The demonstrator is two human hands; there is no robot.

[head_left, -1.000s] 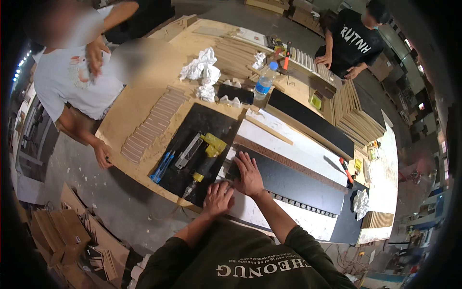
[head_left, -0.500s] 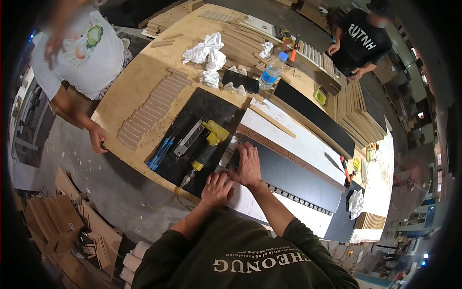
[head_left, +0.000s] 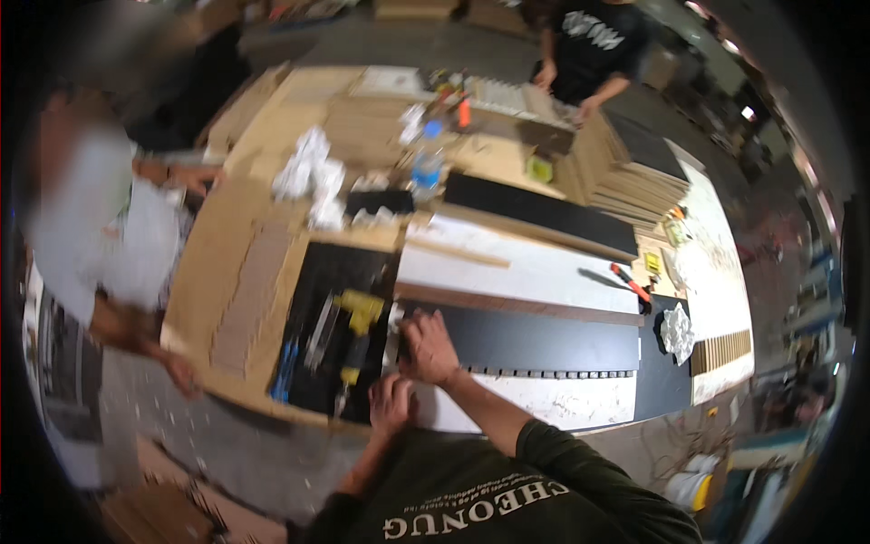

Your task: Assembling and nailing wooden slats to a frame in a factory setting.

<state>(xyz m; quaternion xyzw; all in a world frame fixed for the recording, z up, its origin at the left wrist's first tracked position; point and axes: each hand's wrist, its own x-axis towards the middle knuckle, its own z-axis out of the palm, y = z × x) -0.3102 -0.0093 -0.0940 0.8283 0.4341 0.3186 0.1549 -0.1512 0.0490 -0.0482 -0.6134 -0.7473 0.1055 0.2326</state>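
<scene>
My right hand [head_left: 428, 349] lies over the left end of a long dark grey panel [head_left: 544, 337], its fingers bent a little and apart. Close beside it, my left hand [head_left: 391, 403] has its fingers curled at the left end of a white board [head_left: 580, 401]. What those fingers hold, if anything, is hidden. The panel rests on the white board, and a row of small dark notches [head_left: 553, 373] runs along its near edge. A brown strip [head_left: 526, 305] lies along its far edge.
To the left, a black mat [head_left: 313, 272] carries a yellow and black air nailer [head_left: 361, 313] and a blue tool [head_left: 285, 372]. Beyond stand a water bottle [head_left: 427, 168], a black-topped beam [head_left: 544, 218] and stacked boards [head_left: 625, 186]. Co-workers stand at the left and far side.
My view has swung, shifting the table left and down in the picture. Both hands stay at the panel's left end. The left co-worker's arms have moved.
</scene>
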